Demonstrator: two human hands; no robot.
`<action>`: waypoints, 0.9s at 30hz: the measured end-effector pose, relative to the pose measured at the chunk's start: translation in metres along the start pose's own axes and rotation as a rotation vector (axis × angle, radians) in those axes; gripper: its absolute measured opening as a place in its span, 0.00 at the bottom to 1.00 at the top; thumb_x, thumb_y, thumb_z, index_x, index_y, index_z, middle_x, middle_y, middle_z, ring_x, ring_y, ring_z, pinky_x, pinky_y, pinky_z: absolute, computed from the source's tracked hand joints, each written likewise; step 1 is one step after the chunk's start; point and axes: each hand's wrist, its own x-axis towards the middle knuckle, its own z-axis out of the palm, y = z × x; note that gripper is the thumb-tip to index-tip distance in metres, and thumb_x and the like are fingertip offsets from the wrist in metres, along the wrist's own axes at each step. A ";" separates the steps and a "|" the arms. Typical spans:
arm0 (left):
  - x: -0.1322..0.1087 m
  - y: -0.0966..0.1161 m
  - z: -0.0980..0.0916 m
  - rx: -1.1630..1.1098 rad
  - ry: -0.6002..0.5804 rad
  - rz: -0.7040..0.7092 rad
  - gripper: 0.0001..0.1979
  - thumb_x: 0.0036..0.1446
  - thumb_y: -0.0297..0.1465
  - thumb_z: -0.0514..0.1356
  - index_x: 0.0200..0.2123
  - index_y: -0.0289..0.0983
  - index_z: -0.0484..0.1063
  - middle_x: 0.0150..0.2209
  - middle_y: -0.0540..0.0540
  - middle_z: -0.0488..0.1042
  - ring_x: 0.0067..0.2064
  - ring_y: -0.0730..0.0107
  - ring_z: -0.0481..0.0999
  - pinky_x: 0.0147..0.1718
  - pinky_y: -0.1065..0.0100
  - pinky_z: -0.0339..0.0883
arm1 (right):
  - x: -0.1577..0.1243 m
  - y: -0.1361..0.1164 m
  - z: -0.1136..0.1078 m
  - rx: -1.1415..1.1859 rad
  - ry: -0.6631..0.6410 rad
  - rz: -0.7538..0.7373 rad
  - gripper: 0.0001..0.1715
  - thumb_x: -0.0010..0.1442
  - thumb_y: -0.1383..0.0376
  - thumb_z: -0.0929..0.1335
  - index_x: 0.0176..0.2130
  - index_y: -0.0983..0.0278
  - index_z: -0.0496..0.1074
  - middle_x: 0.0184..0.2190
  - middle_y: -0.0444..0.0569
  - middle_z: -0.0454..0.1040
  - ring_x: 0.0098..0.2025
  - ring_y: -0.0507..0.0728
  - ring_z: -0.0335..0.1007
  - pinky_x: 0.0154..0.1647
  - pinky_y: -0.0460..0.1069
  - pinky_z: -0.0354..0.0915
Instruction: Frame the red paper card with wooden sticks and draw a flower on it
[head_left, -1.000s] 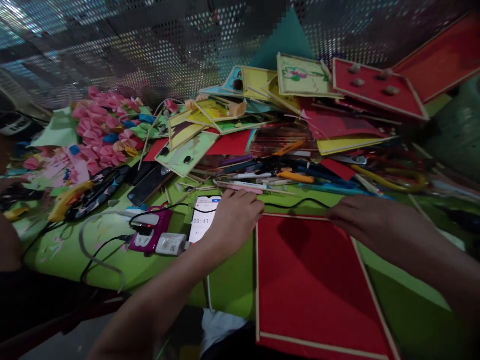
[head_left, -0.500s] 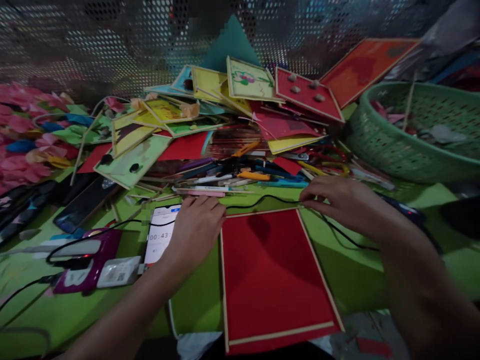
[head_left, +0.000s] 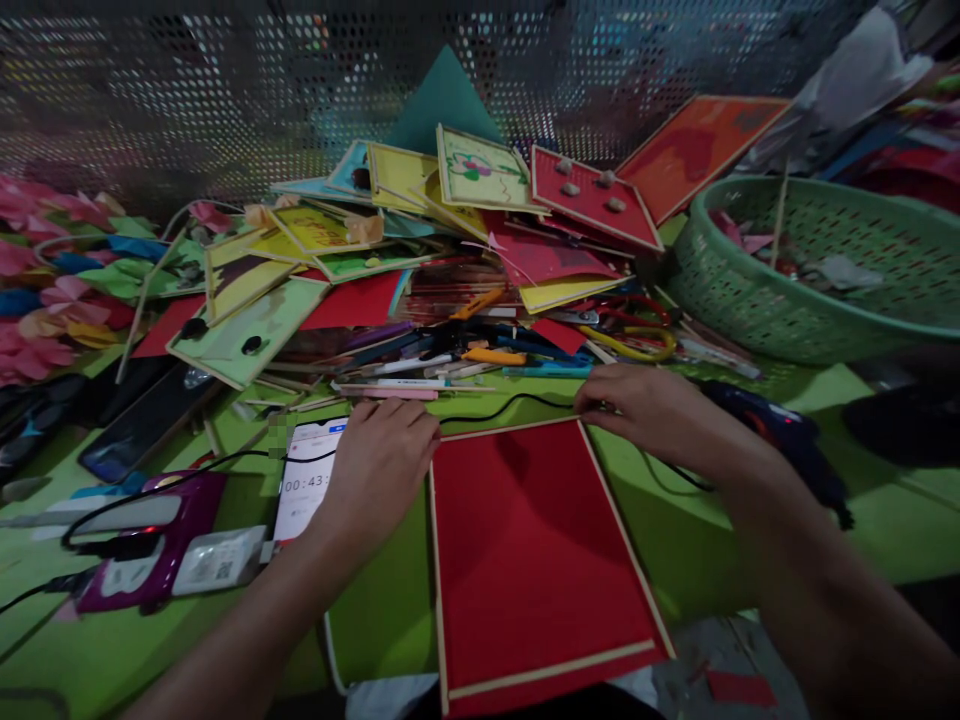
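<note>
A red card (head_left: pixel 540 550) edged with thin pale sticks lies in front of me, its lower end at the table's near edge. At its top left corner my left hand (head_left: pixel 386 455) has its fingers curled down and closed. My right hand (head_left: pixel 637 410) pinches at the top right corner. A thin pale stick (head_left: pixel 510 431) runs along the top edge between both hands; the fingertips are partly hidden. Just behind that edge passes a black cable (head_left: pixel 517 398). Beside my left wrist a phone (head_left: pixel 304 480) shows a timer, partly covered by the hand.
Framed colored cards (head_left: pixel 480 170) are heaped at the back, with pens and scissors (head_left: pixel 645 340) before them. A green basket (head_left: pixel 810 310) stands at right, near a dark blue corded tool (head_left: pixel 772 425). At left lie a purple power strip (head_left: pixel 180 540), another phone (head_left: pixel 142 425) and paper flowers (head_left: pixel 52 310).
The view has swung slightly right, so most things sit further left. My right fingers have drawn in closer around the card's top right corner. The left hand stays at the top left corner.
</note>
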 end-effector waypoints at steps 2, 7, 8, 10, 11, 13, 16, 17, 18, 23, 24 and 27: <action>0.000 0.000 0.000 -0.007 0.009 -0.001 0.08 0.63 0.27 0.56 0.33 0.40 0.73 0.36 0.46 0.78 0.42 0.58 0.75 0.42 0.57 0.61 | 0.001 -0.001 -0.001 -0.004 -0.011 0.005 0.11 0.66 0.64 0.65 0.36 0.61 0.77 0.37 0.50 0.78 0.40 0.58 0.75 0.38 0.50 0.64; 0.000 0.000 -0.001 -0.008 0.011 -0.012 0.08 0.63 0.27 0.55 0.33 0.40 0.73 0.36 0.46 0.79 0.42 0.58 0.76 0.43 0.57 0.62 | 0.001 0.004 -0.001 0.044 -0.001 -0.021 0.10 0.66 0.64 0.65 0.36 0.61 0.76 0.37 0.50 0.78 0.40 0.57 0.74 0.40 0.50 0.64; 0.000 0.000 -0.001 -0.014 0.007 -0.016 0.08 0.63 0.27 0.55 0.33 0.40 0.73 0.36 0.46 0.79 0.43 0.58 0.76 0.43 0.57 0.62 | 0.001 0.005 -0.001 0.061 0.009 -0.032 0.10 0.66 0.63 0.66 0.35 0.61 0.76 0.36 0.49 0.77 0.39 0.57 0.74 0.39 0.50 0.64; 0.001 0.000 -0.001 -0.032 0.003 -0.022 0.09 0.63 0.28 0.55 0.33 0.40 0.74 0.36 0.46 0.79 0.43 0.58 0.76 0.43 0.56 0.63 | 0.000 0.005 -0.005 0.090 0.027 -0.053 0.10 0.66 0.63 0.66 0.35 0.61 0.76 0.35 0.49 0.77 0.38 0.57 0.73 0.38 0.50 0.65; 0.001 0.001 -0.001 -0.040 0.004 -0.024 0.09 0.64 0.28 0.54 0.33 0.40 0.74 0.36 0.45 0.79 0.43 0.57 0.76 0.44 0.56 0.63 | 0.000 0.005 -0.009 0.103 0.033 -0.062 0.10 0.66 0.63 0.66 0.35 0.61 0.76 0.35 0.49 0.77 0.37 0.57 0.73 0.38 0.50 0.65; 0.002 0.004 -0.003 -0.046 0.016 -0.032 0.10 0.65 0.29 0.53 0.35 0.40 0.74 0.40 0.45 0.79 0.46 0.56 0.76 0.46 0.55 0.64 | -0.002 0.003 -0.016 0.127 0.044 -0.074 0.11 0.66 0.63 0.65 0.35 0.62 0.75 0.34 0.49 0.77 0.36 0.57 0.73 0.37 0.50 0.65; 0.001 0.015 -0.011 -0.059 0.059 -0.046 0.11 0.66 0.31 0.53 0.44 0.41 0.75 0.47 0.44 0.79 0.52 0.55 0.75 0.50 0.53 0.64 | -0.006 -0.001 -0.026 0.147 0.082 -0.080 0.11 0.67 0.63 0.64 0.35 0.62 0.75 0.34 0.49 0.76 0.36 0.57 0.73 0.38 0.51 0.65; 0.002 0.021 -0.016 -0.082 0.074 -0.047 0.12 0.66 0.31 0.53 0.47 0.41 0.74 0.49 0.44 0.79 0.53 0.55 0.75 0.51 0.52 0.64 | -0.007 -0.003 -0.029 0.149 0.101 -0.085 0.11 0.67 0.63 0.64 0.35 0.62 0.75 0.34 0.50 0.76 0.37 0.57 0.73 0.39 0.51 0.65; 0.002 0.027 -0.020 -0.107 0.095 -0.040 0.14 0.67 0.31 0.52 0.50 0.41 0.73 0.51 0.44 0.79 0.54 0.55 0.75 0.52 0.52 0.64 | -0.008 -0.006 -0.030 0.151 0.117 -0.095 0.11 0.68 0.63 0.64 0.36 0.62 0.75 0.34 0.50 0.76 0.37 0.58 0.73 0.39 0.51 0.65; 0.012 0.065 -0.039 -0.195 0.077 0.013 0.17 0.69 0.31 0.48 0.56 0.39 0.70 0.53 0.43 0.77 0.55 0.56 0.74 0.54 0.51 0.62 | -0.013 -0.027 -0.032 0.144 0.165 -0.179 0.08 0.67 0.65 0.65 0.37 0.62 0.74 0.35 0.50 0.76 0.39 0.58 0.72 0.39 0.51 0.65; 0.015 0.072 -0.040 -0.213 0.058 0.019 0.17 0.69 0.31 0.48 0.54 0.38 0.71 0.51 0.42 0.78 0.53 0.56 0.75 0.53 0.51 0.62 | -0.014 -0.033 -0.031 0.139 0.171 -0.198 0.07 0.67 0.66 0.65 0.37 0.62 0.73 0.35 0.50 0.76 0.39 0.58 0.72 0.39 0.50 0.65; 0.024 0.086 -0.038 -0.238 0.024 0.032 0.11 0.66 0.28 0.50 0.42 0.37 0.73 0.41 0.44 0.79 0.45 0.58 0.77 0.47 0.55 0.64 | -0.014 -0.047 -0.025 0.119 0.186 -0.242 0.07 0.66 0.69 0.65 0.37 0.62 0.72 0.35 0.50 0.76 0.39 0.58 0.72 0.39 0.50 0.65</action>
